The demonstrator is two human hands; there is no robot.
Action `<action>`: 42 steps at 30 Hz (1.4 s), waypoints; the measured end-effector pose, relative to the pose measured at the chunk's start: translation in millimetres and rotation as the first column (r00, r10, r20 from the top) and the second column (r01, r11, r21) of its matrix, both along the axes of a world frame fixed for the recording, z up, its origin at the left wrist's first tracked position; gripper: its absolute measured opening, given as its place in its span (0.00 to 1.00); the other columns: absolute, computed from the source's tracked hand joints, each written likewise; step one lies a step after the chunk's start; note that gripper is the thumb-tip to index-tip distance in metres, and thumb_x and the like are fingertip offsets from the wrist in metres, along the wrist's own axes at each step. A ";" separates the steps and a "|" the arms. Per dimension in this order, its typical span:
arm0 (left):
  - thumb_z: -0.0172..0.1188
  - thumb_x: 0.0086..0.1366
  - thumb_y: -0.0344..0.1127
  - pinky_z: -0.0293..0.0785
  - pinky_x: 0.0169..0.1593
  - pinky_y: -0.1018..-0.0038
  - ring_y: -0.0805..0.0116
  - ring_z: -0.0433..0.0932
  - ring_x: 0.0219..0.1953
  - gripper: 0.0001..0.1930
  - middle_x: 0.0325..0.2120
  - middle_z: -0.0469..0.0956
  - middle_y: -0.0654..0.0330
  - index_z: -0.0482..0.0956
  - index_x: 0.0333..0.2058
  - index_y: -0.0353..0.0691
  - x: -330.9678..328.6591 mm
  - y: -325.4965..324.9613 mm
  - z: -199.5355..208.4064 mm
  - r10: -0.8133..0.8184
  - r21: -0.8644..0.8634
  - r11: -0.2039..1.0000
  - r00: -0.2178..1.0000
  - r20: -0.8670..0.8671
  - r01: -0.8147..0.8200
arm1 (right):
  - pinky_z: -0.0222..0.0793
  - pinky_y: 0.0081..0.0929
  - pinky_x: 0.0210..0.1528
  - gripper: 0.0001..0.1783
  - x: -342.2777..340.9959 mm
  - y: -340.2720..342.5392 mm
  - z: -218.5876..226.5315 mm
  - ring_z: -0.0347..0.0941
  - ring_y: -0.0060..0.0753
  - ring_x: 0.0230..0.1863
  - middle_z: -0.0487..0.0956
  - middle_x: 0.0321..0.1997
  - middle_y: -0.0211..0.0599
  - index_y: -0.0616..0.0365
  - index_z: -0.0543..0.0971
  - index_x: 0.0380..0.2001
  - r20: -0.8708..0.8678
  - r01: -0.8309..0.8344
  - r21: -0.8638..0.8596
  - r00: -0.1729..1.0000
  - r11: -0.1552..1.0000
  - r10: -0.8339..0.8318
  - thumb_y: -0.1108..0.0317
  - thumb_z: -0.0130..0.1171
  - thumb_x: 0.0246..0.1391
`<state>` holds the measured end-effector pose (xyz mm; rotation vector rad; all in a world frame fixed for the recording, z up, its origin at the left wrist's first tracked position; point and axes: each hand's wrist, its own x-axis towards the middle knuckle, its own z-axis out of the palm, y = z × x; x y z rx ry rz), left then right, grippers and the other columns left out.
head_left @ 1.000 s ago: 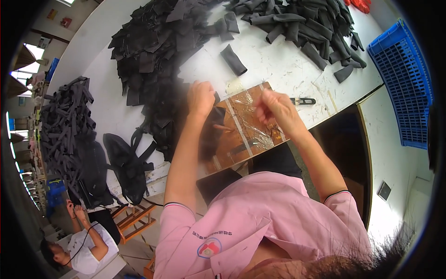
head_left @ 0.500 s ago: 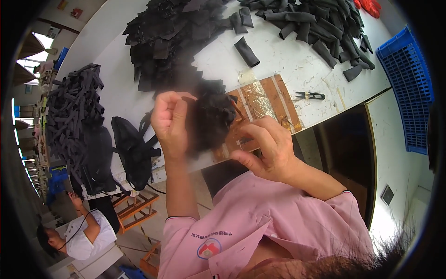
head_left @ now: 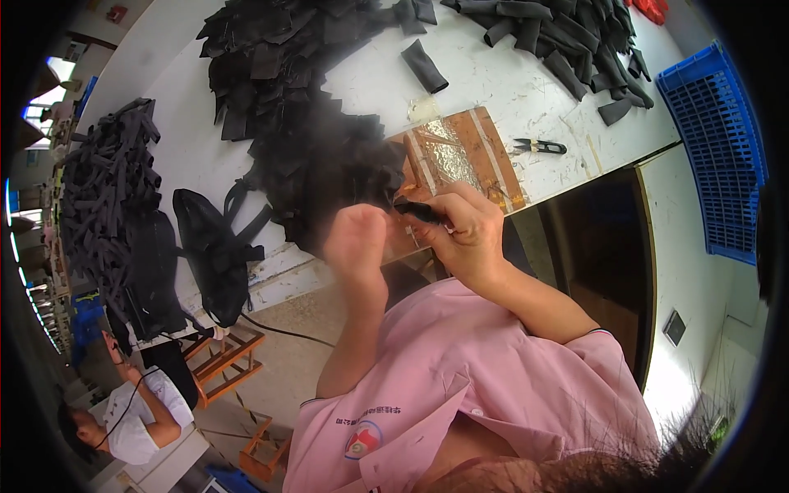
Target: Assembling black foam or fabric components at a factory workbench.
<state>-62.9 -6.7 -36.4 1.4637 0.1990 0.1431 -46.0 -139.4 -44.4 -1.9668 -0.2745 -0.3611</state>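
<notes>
My right hand (head_left: pixel 470 238) pinches a small dark piece of fabric (head_left: pixel 421 211) between thumb and fingers, just over the near edge of a brown wooden board (head_left: pixel 503 168). Close to its left, my left hand (head_left: pixel 358 240) is raised with its fingers curled, but motion blurs it too much to show whether it grips anything. Behind both hands spreads a big heap of black fabric pieces (head_left: pixel 283 49), reaching up to the board. Black-handled thread snips (head_left: pixel 540 146) lie to the right of the board.
Dark fabric tubes (head_left: pixel 567 37) are piled at the far right, one single tube (head_left: pixel 425 66) apart from them. Black strips (head_left: pixel 107 189) and a black strapped pouch (head_left: pixel 212 255) lie left. A blue crate (head_left: pixel 713 148) stands right. Another person (head_left: pixel 136 411) sits lower left.
My right hand's fingers have closed on the dark fabric piece. My left hand has moved right and nearer to me. The whole view has shifted slightly.
</notes>
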 end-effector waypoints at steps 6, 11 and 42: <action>0.55 0.56 0.32 0.60 0.24 0.87 0.82 0.67 0.19 0.05 0.19 0.73 0.65 0.73 0.27 0.36 -0.4 -8.5 9.0 -0.100 -0.155 0.985 0.974 -0.202 0.069 | 0.64 0.30 0.23 0.13 1.9 -3.1 -8.7 0.67 0.38 0.24 0.68 0.22 0.37 0.60 0.72 0.20 0.232 0.002 -0.195 0.972 0.981 0.044 0.78 0.59 0.22; 0.55 0.54 0.28 0.60 0.22 0.88 0.83 0.66 0.17 0.03 0.18 0.72 0.66 0.73 0.27 0.35 2.2 -8.3 4.9 -0.091 -0.103 0.992 0.975 -0.204 0.071 | 0.60 0.28 0.20 0.12 4.7 -5.2 -13.6 0.62 0.35 0.21 0.64 0.20 0.35 0.61 0.71 0.19 0.323 0.002 -0.347 0.939 0.938 0.117 0.76 0.57 0.21; 0.51 0.48 0.16 0.54 0.13 0.88 0.85 0.58 0.10 0.13 0.26 0.73 0.57 0.65 0.34 0.34 10.0 -8.3 -20.9 -0.033 -0.410 0.912 0.989 -0.141 -0.028 | 0.65 0.20 0.22 0.05 14.5 -1.9 -28.1 0.69 0.26 0.19 0.72 0.19 0.32 0.64 0.76 0.25 -0.386 0.028 0.369 0.914 0.929 0.125 0.77 0.56 0.40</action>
